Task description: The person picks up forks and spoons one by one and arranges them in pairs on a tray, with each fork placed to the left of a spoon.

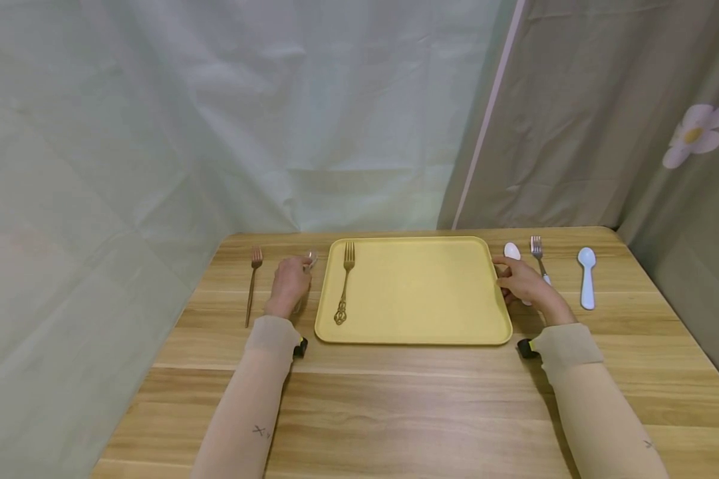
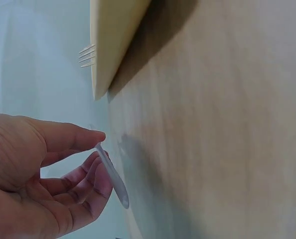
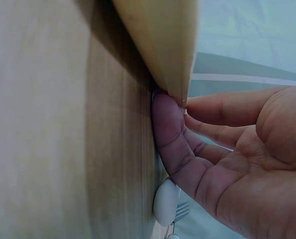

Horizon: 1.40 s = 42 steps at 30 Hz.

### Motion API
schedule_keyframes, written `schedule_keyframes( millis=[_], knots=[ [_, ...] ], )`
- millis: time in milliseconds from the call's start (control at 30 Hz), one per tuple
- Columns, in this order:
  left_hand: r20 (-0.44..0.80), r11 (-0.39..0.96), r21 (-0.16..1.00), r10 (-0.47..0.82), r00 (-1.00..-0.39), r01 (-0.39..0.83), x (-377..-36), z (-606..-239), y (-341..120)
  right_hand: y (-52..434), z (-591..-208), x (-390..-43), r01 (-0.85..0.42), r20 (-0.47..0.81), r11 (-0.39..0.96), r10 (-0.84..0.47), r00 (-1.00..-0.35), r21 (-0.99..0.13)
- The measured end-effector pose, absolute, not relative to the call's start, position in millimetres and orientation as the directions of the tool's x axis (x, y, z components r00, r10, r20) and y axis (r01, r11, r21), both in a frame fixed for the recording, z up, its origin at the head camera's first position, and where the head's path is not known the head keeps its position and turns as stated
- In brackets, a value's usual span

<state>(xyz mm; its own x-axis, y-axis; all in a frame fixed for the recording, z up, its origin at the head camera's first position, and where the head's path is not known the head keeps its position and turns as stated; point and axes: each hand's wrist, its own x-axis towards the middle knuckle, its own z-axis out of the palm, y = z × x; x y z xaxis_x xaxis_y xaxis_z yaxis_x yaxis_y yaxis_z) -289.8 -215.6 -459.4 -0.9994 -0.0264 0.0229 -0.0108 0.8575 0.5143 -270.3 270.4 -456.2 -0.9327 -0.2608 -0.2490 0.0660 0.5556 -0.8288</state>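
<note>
Clearly the left hand [image 1: 288,283] pinches a pale spoon [image 2: 113,175] at the tray's [image 1: 419,332] nine o'clock (lifted off the counter), while the right hand [image 1: 523,283] steadies its three o'clock rim, fingers loosely curved.

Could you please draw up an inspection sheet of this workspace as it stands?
Surface: wooden table, bare grain in front.
Job's things: yellow tray flat at centre; clear spoon; small white spoon beside the tray.
Clutter: ornate fork on the tray; copper fork far left; white-handled fork; white spoon.
Grippers: left hand pinches the clear spoon; right hand touches the tray's edge.
Cables: nothing seen.
Surroundings: pale cloth backdrop.
</note>
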Motion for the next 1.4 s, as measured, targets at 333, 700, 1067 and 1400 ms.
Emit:
schedule_keyframes(
  millis=[333,700,1067,1400],
  knots=[
    [0.037,0.856,0.517,-0.001,-0.999,0.018,-289.3,-451.1,-213.9,269.9,-456.8,-270.6,0.056,-0.238,0.549,-0.266,-0.934,-0.834],
    [0.039,0.852,0.522,0.025,-0.999,0.042,-289.2,-441.4,-209.2,271.6,-457.7,-270.3,0.063,-0.242,0.543,-0.264,-0.934,-0.837],
    [0.024,0.815,0.579,0.024,-0.999,0.034,-288.2,-432.0,-199.6,274.6,-456.9,-269.9,0.069,-0.241,0.522,-0.269,-0.933,-0.85],
    [0.034,0.821,0.571,0.007,-0.999,0.025,-285.5,-428.3,-197.4,271.8,-456.1,-269.2,0.06,-0.236,0.527,-0.274,-0.932,-0.848]
  ],
)
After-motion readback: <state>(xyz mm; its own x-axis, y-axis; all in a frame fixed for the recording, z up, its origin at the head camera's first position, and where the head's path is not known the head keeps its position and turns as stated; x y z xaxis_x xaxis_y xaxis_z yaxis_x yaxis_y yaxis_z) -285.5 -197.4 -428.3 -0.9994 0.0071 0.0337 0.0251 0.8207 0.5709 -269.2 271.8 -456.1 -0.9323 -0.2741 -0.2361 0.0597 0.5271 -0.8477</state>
